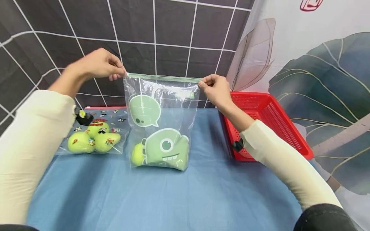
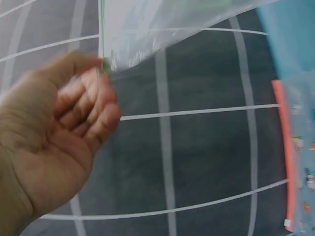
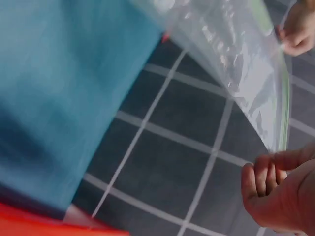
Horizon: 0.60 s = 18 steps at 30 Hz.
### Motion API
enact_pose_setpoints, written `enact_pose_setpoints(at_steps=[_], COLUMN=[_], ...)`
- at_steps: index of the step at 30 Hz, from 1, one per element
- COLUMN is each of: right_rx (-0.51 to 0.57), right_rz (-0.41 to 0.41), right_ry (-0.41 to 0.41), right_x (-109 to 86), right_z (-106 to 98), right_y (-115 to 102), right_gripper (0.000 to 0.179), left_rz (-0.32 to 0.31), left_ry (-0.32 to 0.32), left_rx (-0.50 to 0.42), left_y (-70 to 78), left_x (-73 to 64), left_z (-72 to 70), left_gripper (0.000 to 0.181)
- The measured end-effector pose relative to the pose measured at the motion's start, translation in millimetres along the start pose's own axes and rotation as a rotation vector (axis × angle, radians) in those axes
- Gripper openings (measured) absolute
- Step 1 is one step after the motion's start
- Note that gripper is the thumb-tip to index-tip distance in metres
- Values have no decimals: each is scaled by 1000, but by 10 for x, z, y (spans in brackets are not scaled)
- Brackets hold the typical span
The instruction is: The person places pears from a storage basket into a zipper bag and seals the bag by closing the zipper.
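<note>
A clear zip bag [image 1: 176, 112] with green cartoon prints and a green zip strip hangs upright between both hands, its bottom at the blue cloth. Inside its lower part, a yellow-green round thing [image 1: 137, 154] shows at the left; the print hides whatever else bulges there. At the strip's left end, the left hand [image 1: 105, 64] pinches the corner by the small slider, also seen in the left wrist view. The right hand [image 1: 215, 89] pinches the strip's right corner between thumb and finger; in the right wrist view its other fingers are curled.
Left of the held bag lies another zip bag [image 1: 119, 146] with a red strip, cartoon figures and several yellow-green round things inside. On the right, a red plastic basket [image 1: 277, 122] stands under the right forearm. Blue cloth [image 1: 162, 199] covers the table; a dark gridded curtain [image 1: 173, 29] hangs behind.
</note>
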State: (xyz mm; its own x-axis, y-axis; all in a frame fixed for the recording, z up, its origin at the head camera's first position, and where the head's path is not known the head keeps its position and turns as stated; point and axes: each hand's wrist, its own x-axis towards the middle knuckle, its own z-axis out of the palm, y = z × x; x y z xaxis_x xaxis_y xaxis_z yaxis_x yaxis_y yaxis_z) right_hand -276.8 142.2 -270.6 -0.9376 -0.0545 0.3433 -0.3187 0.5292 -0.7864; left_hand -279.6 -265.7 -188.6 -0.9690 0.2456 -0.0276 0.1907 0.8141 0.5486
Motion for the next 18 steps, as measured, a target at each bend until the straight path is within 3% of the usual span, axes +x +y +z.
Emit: enact_pose_setpoints(at_steps=[2, 5, 9, 12, 13, 18], right_rx=[-114, -252, -341, -330, -316, -325], right_rz=[18, 43, 48, 55, 73, 68], right_ry=[-45, -118, -142, -99, -100, -112], right_x=[220, 620, 974, 1017, 956, 943], right_z=[104, 320, 578, 674, 643, 704], right_y=[158, 605, 1171, 1314, 1195, 1229], right_gripper=[18, 16, 22, 26, 27, 28], left_rz=[-31, -74, -128, -135, -131, -83], left_ry=[27, 51, 60, 38, 30, 4], left_rx=[45, 111, 124, 92, 86, 77], left_y=[-48, -92, -84, -36, -18, 60], left_x=[86, 172, 220, 227, 225, 188], left_z=[132, 318, 526, 629, 652, 718], left_gripper=[27, 35, 44, 47, 47, 45])
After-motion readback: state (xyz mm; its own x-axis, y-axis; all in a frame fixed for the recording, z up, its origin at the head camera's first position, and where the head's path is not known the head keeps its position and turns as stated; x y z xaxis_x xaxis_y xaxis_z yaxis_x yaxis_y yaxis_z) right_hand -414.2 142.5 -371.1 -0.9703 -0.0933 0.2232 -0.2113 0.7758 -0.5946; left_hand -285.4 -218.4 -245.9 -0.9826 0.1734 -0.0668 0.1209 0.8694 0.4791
